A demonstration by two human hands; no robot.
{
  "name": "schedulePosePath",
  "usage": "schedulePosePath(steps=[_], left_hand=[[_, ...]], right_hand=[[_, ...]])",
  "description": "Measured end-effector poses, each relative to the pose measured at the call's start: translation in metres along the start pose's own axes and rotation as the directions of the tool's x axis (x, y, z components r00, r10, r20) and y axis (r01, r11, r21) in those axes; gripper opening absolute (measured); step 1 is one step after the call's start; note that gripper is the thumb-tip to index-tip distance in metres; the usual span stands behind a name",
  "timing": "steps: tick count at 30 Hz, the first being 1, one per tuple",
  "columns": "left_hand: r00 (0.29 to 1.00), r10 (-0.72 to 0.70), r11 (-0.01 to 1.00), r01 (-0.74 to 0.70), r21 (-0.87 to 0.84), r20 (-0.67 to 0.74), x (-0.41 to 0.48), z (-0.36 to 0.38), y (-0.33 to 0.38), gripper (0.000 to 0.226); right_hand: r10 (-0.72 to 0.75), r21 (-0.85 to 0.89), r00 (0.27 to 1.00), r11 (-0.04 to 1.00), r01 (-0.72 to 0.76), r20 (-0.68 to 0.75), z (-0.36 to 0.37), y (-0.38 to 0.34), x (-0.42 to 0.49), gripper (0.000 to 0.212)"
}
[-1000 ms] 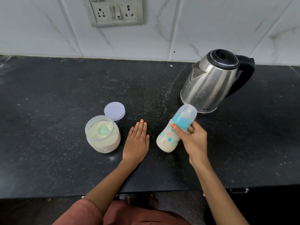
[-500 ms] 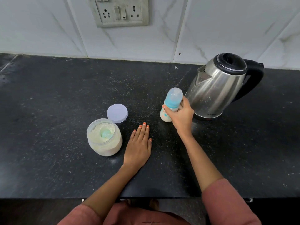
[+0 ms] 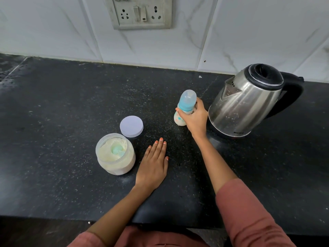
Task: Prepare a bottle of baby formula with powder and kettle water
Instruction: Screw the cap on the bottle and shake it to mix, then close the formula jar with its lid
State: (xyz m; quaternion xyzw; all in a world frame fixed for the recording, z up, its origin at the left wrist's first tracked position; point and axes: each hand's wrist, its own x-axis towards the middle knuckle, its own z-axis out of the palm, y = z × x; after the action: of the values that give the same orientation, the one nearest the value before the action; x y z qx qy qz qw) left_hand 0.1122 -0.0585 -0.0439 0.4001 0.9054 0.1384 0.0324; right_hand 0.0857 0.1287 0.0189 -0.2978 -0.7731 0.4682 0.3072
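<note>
Right grip [image 3: 194,120] round baby bottle [image 3: 187,100], seemingly upright, just beside kettle [image 3: 249,104]

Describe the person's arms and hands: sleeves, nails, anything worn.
Both arms wear loose dusty-red fabric sleeves, the right sleeve and left sleeve, which end above bare forearms. Nails on the left hand and right hand carry orange polish. No watch or bracelet shows on either wrist.

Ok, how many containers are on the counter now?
3. The open powder jar sits front left; the baby bottle is gripped by the right hand in the middle; the kettle stands at right.
</note>
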Motion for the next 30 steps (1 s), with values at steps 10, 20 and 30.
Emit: schedulePosePath(steps=[10, 20, 30], left_hand=[[1.000, -0.006, 1.000, 0.007, -0.012, 0.005, -0.001, 0.000, 0.001, 0.060], [1.000, -0.001, 0.995, -0.002, -0.100, -0.027, -0.001, -0.004, 0.001, 0.068], [0.972, -0.006, 0.949, -0.068, -0.307, -0.234, -0.019, -0.016, 0.009, 0.035]], right_hand=[[0.032, -0.022, 0.998, 0.999, -0.031, 0.053, -0.002, -0.002, -0.003, 0.061], [0.135, -0.026, 0.989, 0.991, -0.134, 0.054, -0.015, 0.010, -0.025, 0.061], [0.149, -0.019, 0.961, 0.989, -0.149, 0.233, -0.032, 0.012, -0.084, 0.025]])
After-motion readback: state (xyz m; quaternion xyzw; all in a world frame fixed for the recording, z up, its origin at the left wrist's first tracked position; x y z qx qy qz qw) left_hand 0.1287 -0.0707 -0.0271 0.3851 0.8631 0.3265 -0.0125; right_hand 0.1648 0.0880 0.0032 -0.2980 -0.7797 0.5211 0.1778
